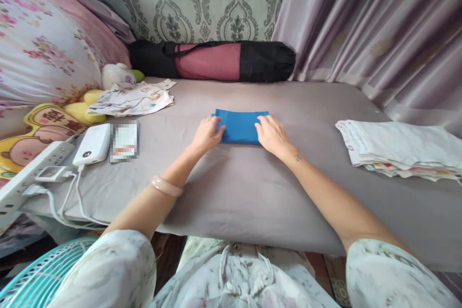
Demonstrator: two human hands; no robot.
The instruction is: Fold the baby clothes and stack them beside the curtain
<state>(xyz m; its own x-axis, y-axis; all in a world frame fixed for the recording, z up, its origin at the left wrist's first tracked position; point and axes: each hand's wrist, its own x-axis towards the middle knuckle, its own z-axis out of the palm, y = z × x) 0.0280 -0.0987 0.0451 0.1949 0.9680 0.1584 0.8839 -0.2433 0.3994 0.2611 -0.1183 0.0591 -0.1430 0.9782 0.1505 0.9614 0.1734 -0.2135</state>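
A flat blue piece, which looks like folded cloth (240, 127), lies across the middle of the grey-covered surface (231, 187). My left hand (209, 134) grips its left end, thumb on top and fingers bent at the edge. At the right end, my right hand (272, 134) holds the blue cloth in the same way, with the thumb near the upper corner. Between the two hands the cloth is stretched out and fairly smooth. Its underside is hidden.
Stacked white cloths (400, 147) lie at the right. On the left are a power bank (93, 144), a blurred flat packet (124, 142), a power strip (36, 173) with cables, a patterned cloth (135, 98) and plush toys. A rolled bag (207, 61) lies along the wall.
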